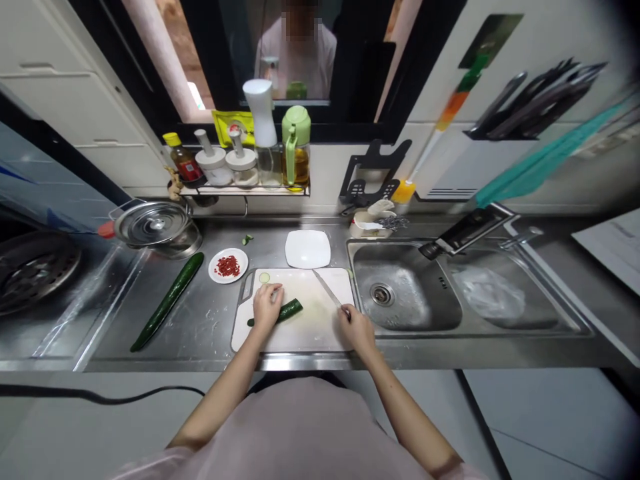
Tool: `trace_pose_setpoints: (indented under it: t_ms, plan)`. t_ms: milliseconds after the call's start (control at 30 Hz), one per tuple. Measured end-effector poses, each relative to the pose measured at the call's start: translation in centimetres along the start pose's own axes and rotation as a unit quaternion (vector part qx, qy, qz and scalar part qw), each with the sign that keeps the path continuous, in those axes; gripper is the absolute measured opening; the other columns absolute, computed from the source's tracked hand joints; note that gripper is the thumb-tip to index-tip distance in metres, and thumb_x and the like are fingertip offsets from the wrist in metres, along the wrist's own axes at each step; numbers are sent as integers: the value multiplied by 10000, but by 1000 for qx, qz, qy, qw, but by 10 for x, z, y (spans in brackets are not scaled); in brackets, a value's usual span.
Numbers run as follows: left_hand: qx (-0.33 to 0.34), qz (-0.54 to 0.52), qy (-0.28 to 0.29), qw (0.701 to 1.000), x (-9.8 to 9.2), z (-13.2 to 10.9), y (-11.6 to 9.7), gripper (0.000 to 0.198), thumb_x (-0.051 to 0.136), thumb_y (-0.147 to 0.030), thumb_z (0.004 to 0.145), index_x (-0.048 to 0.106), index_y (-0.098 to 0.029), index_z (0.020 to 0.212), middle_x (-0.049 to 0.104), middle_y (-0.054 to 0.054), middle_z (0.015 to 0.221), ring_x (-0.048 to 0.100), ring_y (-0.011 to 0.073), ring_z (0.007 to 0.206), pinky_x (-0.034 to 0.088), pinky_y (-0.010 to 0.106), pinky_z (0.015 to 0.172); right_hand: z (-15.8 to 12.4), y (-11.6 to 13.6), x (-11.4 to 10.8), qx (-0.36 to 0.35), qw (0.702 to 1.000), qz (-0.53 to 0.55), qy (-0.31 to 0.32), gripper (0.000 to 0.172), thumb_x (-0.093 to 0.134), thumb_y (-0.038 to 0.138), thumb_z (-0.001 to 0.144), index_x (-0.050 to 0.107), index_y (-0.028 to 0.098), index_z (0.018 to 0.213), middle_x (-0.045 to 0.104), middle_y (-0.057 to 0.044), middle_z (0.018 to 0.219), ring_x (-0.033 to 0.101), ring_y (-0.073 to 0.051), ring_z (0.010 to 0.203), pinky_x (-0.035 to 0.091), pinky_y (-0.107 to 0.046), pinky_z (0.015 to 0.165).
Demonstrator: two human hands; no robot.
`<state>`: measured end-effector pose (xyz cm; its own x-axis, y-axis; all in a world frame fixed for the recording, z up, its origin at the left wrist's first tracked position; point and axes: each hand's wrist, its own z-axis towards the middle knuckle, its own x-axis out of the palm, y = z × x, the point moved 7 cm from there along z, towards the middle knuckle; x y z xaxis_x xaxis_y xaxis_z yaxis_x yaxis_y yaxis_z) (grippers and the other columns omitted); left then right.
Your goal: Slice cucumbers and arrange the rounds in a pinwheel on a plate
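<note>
On the white cutting board (320, 337), a cut length of cucumber (291, 309) lies slantwise. My left hand (267, 308) is across the middle of it, fingers bent together just above. Whatever those fingertips pinch, if anything, is too small to make out. A pale round cucumber slice (264, 277) rests at the board's upper left, close to my fingers. At the board's right side, my right hand (355, 325) grips the handle of a kitchen knife (327, 288). Its blade points up and left, low over the board and apart from the cucumber.
A whole cucumber (169, 301) and a plate of chopped red pieces (217, 274) lie left of the board. Behind it sits a white square plate (308, 249). A lidded steel pot (173, 241) stands far left, the sink (410, 287) right. Condiments line a rack (250, 191).
</note>
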<state>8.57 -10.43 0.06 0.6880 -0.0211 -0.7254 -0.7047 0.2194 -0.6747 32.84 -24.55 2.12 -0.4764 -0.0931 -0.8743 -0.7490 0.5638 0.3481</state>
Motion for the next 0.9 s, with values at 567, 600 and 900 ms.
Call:
trace_pose_setpoints:
  t_ms: [567, 600, 900]
  plan:
    - [205, 22, 97, 974, 30, -48, -16, 279, 504, -309, 934, 695, -280, 1136, 664, 53, 1097, 591, 191, 1021, 503, 347, 903, -21, 65, 13, -122, 977, -127, 117, 274, 334, 261, 976, 524, 175, 1153, 694, -118, 999, 650, -227, 935, 391, -278, 735]
    - [211, 23, 91, 973, 29, -48, -16, 279, 507, -302, 933, 692, -278, 1140, 664, 53, 1090, 592, 190, 1010, 506, 347, 891, -22, 67, 14, -128, 976, -131, 119, 273, 329, 251, 976, 523, 172, 1151, 694, -122, 999, 651, -231, 942, 400, -283, 742]
    - [234, 19, 66, 970, 26, -47, -20, 262, 529, -270, 921, 696, -272, 1123, 662, 52, 1048, 591, 180, 943, 513, 331, 834, -23, 74, 20, -151, 971, -141, 119, 282, 293, 204, 971, 528, 158, 1120, 692, -136, 966, 661, -246, 936, 436, -303, 741]
